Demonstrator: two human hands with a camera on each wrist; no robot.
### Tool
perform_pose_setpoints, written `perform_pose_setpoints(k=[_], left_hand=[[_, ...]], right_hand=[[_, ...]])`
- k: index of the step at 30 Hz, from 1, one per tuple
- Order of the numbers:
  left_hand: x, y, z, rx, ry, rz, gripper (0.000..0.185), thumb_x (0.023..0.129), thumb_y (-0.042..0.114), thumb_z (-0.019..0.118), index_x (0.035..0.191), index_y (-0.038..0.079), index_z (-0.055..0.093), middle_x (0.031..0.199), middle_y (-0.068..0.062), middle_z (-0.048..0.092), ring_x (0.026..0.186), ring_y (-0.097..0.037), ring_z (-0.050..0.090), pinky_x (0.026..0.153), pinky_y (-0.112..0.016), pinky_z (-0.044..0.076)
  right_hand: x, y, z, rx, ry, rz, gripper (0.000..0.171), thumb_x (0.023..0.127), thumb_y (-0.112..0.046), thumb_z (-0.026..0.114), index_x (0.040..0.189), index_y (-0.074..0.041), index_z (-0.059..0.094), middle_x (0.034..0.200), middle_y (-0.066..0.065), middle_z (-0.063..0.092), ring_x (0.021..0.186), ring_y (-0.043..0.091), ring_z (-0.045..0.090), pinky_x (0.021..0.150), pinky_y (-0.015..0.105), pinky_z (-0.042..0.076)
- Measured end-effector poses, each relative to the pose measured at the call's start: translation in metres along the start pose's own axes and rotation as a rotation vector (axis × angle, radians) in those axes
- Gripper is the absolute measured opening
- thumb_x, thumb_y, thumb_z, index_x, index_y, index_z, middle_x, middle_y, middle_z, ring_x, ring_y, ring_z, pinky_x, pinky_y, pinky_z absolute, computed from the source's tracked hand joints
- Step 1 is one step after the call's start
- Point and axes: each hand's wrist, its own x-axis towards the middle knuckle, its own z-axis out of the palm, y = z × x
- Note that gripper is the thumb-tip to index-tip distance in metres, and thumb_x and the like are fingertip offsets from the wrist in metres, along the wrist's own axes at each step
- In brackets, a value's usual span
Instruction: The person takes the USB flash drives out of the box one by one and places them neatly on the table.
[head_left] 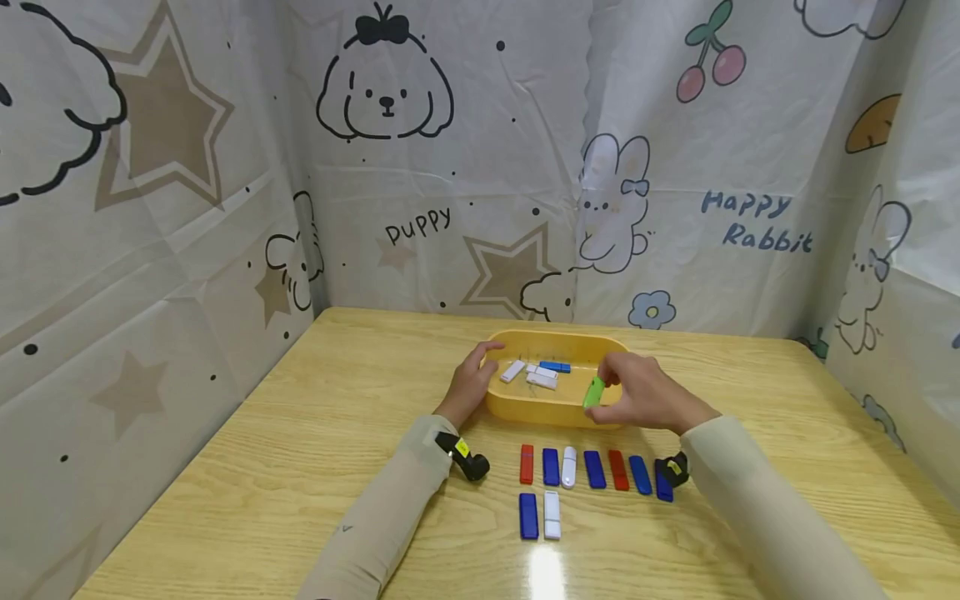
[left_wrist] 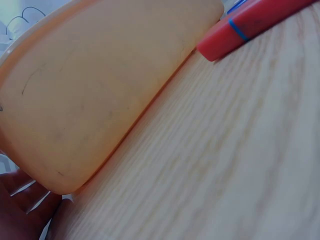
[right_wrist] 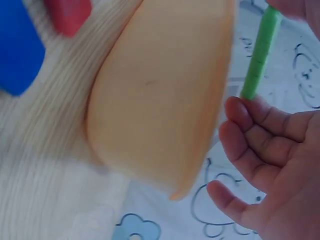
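Observation:
My right hand [head_left: 641, 390] pinches a green USB flash drive [head_left: 593, 392] between thumb and fingertips, above the right end of a yellow plastic basin [head_left: 551, 412]. In the right wrist view the drive [right_wrist: 261, 55] stands tilted on its narrow side, its ends between the digits. My left hand [head_left: 468, 383] holds the basin's left end, its fingers [left_wrist: 36, 192] around the outer wall. Inside the basin lie several white USB drives [head_left: 542, 380] and a blue one [head_left: 555, 367].
In front of the basin a row of USB drives includes a red one [head_left: 527, 464], a white one [head_left: 569, 467] and a blue one [head_left: 640, 475]. Nearer lie another blue drive [head_left: 528, 516] and a white one [head_left: 552, 515]. Printed curtains [head_left: 450, 275] surround the wooden table [head_left: 360, 367].

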Motion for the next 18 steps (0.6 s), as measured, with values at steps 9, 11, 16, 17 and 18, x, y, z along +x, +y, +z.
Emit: perform_pose_setpoints(k=[9,11,16,17,18], left_hand=[[0.001,0.000,0.001,0.008,0.001,0.005,0.035,0.096,0.014,0.044,0.129,0.015,0.056,0.145,-0.008,0.046,0.133,-0.025,0.040,0.106,-0.046,0.036],[0.001,0.000,0.001,0.014,0.001,0.007,0.035,0.096,0.014,0.044,0.129,0.015,0.056,0.144,-0.007,0.046,0.134,-0.024,0.040,0.107,-0.046,0.035],[0.002,0.000,0.000,0.015,0.003,0.012,0.035,0.096,0.013,0.045,0.129,0.015,0.056,0.144,-0.007,0.047,0.133,-0.023,0.041,0.107,-0.045,0.035],[0.002,0.000,0.000,0.015,0.003,0.013,0.035,0.096,0.013,0.045,0.129,0.015,0.056,0.144,-0.007,0.047,0.133,-0.023,0.041,0.107,-0.045,0.035],[0.002,0.000,0.000,0.014,0.002,0.013,0.035,0.095,0.013,0.045,0.129,0.015,0.056,0.144,-0.007,0.047,0.133,-0.024,0.040,0.107,-0.045,0.034]], right_hand=[[-0.023,-0.018,-0.001,-0.068,0.028,-0.107,0.039,0.068,-0.041,0.081,0.088,-0.017,0.058,0.088,-0.007,0.058,0.084,0.019,0.053,0.083,0.041,0.041],[-0.029,-0.023,-0.001,-0.069,0.037,-0.133,0.040,0.067,-0.040,0.082,0.089,-0.017,0.058,0.088,-0.006,0.058,0.086,0.021,0.054,0.084,0.041,0.037],[-0.041,-0.034,0.001,-0.106,0.042,-0.194,0.043,0.067,-0.043,0.082,0.091,-0.017,0.057,0.087,-0.008,0.055,0.086,0.015,0.050,0.077,0.036,0.030],[-0.044,-0.036,0.002,-0.121,0.037,-0.200,0.044,0.067,-0.044,0.081,0.091,-0.018,0.057,0.087,-0.010,0.054,0.086,0.014,0.048,0.075,0.035,0.030],[-0.045,-0.038,0.003,-0.131,0.031,-0.210,0.044,0.066,-0.045,0.081,0.091,-0.018,0.057,0.087,-0.011,0.053,0.087,0.013,0.048,0.075,0.034,0.030]])
